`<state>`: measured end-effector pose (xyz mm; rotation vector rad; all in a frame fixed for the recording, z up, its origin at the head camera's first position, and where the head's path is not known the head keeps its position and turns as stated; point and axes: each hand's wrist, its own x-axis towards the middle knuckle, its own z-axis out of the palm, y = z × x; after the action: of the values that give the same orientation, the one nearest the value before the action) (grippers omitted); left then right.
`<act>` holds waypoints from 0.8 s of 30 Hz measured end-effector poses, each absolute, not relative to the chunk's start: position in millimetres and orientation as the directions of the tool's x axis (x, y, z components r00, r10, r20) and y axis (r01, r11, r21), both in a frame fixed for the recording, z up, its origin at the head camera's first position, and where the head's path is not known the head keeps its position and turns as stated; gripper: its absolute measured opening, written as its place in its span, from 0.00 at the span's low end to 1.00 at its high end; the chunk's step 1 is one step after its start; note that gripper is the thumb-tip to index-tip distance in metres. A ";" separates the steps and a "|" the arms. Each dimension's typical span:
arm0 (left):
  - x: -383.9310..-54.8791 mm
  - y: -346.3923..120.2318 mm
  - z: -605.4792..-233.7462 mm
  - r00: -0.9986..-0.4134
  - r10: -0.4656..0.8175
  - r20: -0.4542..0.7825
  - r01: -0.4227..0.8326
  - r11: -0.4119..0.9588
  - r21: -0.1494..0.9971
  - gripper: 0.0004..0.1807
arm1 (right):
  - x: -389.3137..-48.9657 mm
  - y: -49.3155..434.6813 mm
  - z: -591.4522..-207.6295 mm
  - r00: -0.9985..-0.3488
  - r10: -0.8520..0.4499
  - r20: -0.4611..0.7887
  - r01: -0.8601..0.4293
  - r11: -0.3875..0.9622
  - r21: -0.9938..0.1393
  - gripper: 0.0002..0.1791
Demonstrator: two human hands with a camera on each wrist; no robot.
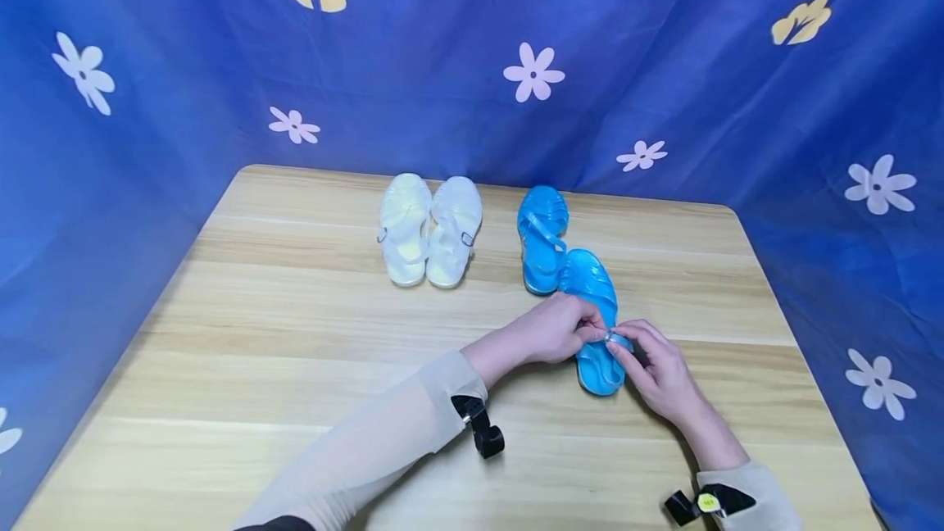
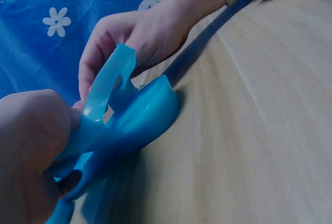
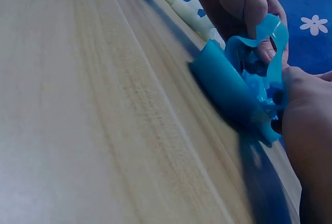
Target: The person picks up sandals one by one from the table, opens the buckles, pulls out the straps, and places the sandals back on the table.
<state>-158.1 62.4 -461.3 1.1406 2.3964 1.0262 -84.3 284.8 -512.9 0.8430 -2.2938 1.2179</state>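
A blue jelly sandal (image 1: pixel 590 275) lies on the table, its toe pointing away and slightly left. My left hand (image 1: pixel 555 329) reaches across it from the left and pinches its ankle strap. From the right, my right hand (image 1: pixel 659 371) grips the same strap between thumb and fingers, close to a small metal buckle (image 1: pixel 610 337). The two hands nearly meet over the sandal. In the left wrist view, the heel strap (image 2: pixel 106 81) stands up in a loop above the sole. The right wrist view shows the heel end (image 3: pixel 223 81); fingers partly hide the fastening.
The other blue sandal (image 1: pixel 542 220) lies just behind, touching or nearly touching the first one's toe. Two whitish sandals, a left one (image 1: pixel 406 199) and a right one (image 1: pixel 457 203), lie side by side farther left. A blue flowered curtain (image 1: pixel 442 47) surrounds the wooden table (image 1: pixel 295 334).
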 end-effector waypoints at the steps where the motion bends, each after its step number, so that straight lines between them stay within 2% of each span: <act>1: -158.8 61.6 -460.8 -0.638 0.769 0.033 0.557 0.431 0.710 0.08 | -84.3 285.5 -512.5 -0.730 -0.332 0.597 -0.680 0.444 -0.584 0.23; 8: -161.0 58.8 -459.0 -0.609 0.792 -0.045 0.516 0.439 0.736 0.11 | -86.9 286.2 -508.9 -0.693 -0.391 0.606 -0.718 0.451 -0.530 0.21; 15: -160.3 57.6 -462.0 -0.628 0.778 -0.010 0.498 0.412 0.763 0.10 | -87.7 285.5 -509.8 -0.727 -0.350 0.591 -0.683 0.455 -0.571 0.28; 24: -159.9 54.7 -461.0 -0.634 0.773 0.006 0.498 0.403 0.768 0.07 | -91.2 283.5 -506.4 -0.695 -0.361 0.621 -0.712 0.463 -0.528 0.26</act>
<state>-159.9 54.7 -461.0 1.0984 2.3130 1.0870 -91.2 283.5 -506.4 0.8985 -2.2917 1.1190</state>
